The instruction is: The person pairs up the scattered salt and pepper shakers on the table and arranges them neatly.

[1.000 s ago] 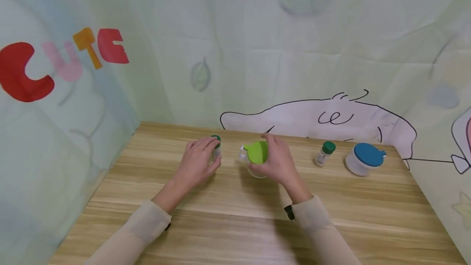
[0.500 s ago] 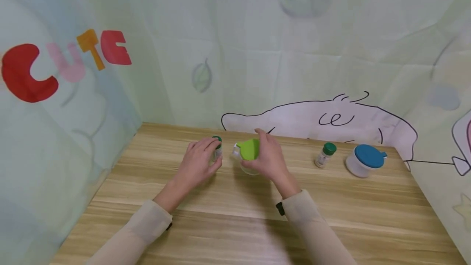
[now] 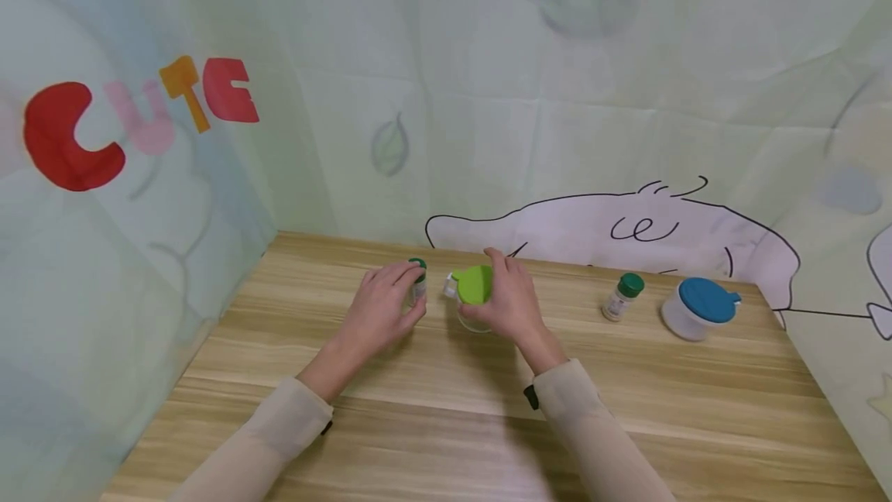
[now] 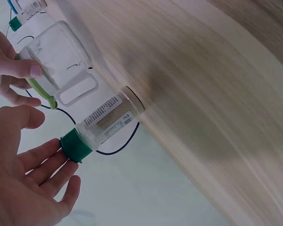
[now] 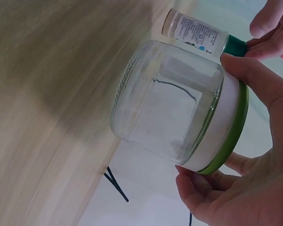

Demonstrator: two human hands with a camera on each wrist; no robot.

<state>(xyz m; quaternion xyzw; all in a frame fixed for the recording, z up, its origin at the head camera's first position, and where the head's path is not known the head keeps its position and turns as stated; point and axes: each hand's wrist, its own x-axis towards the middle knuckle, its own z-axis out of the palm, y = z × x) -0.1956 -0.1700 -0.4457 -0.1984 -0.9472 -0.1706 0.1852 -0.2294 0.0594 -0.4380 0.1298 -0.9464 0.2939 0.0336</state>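
Observation:
My left hand (image 3: 382, 302) is at a small spice bottle (image 4: 108, 117) that stands upright on the table. Its fingertips touch the green cap (image 4: 75, 146), while the thumb stays apart from it. My right hand (image 3: 512, 302) grips a clear glass seasoning jar (image 5: 165, 101) around its white collar, thumb on one side and fingers on the other. On top of the jar is a light green lid (image 3: 474, 285), partly covered by the hand in the head view. The jar's clear handle (image 4: 78, 89) points toward the spice bottle, a small gap between them.
To the right stand a second green-capped spice bottle (image 3: 622, 297) and a jar with a blue lid (image 3: 707, 300). Behind the wooden table (image 3: 418, 424) hangs a printed curtain (image 3: 334, 99), close to the back row of things.
My right hand has slid the green-lidded jar left, closer to the spice bottle, mostly in the first half second. My left hand has stayed at the bottle. The head view has shifted slightly.

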